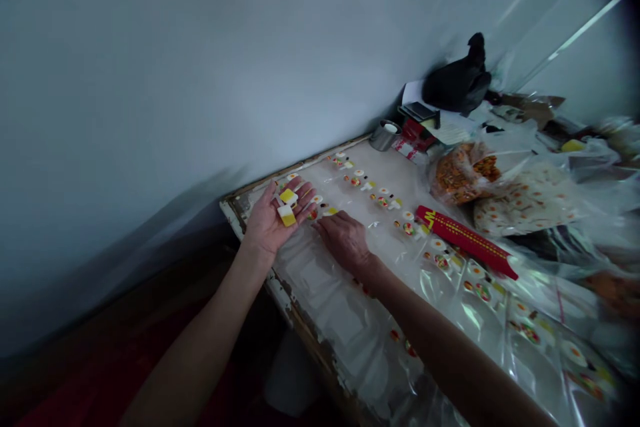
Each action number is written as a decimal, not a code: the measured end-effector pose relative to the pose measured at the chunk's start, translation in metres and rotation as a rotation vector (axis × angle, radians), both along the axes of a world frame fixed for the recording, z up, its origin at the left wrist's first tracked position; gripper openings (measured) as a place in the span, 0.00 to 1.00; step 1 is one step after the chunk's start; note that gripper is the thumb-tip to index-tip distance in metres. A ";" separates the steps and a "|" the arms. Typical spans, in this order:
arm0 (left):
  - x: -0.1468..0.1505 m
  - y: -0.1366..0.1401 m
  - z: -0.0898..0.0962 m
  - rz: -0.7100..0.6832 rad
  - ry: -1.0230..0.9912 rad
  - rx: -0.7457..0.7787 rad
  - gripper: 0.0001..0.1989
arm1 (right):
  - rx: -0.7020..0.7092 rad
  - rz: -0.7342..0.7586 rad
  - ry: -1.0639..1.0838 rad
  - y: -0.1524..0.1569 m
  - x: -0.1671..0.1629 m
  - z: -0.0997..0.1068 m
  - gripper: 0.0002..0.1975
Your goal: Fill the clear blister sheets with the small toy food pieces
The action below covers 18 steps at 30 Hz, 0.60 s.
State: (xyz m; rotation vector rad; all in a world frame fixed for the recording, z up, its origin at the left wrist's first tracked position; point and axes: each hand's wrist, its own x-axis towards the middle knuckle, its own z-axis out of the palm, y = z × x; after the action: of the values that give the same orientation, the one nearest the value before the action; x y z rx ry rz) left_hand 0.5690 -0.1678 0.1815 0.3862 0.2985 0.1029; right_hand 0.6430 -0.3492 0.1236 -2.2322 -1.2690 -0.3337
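My left hand is palm up with its fingers stretched out. Small yellow-and-white pieces rest on that palm and the base of the fingers. Over the table, my right hand is bent downward with its fingers drawn together; what is between the fingertips, if anything, is hidden. Close to those fingers lies another yellow-and-white piece. Clusters of tiny food-shaped pieces, some like fried eggs, are set out in rows on the plastic-covered tabletop.
A red packet with yellow marks lies across the rows. Clear bags of orange pieces and egg-patterned pieces crowd the right side. Farther back are a metal can, a red box and a black bag. A wall borders the far edge.
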 end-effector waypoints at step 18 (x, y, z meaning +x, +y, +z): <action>-0.015 -0.023 -0.003 -0.316 0.227 0.142 0.25 | 0.498 -0.234 0.970 -0.073 0.018 0.064 0.15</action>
State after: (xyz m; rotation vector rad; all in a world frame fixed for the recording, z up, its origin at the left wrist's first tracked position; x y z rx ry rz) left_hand 0.5542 -0.1913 0.1782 0.5825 0.4514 -0.2323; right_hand 0.6607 -0.4226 0.1873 -1.7145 -0.3510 0.3092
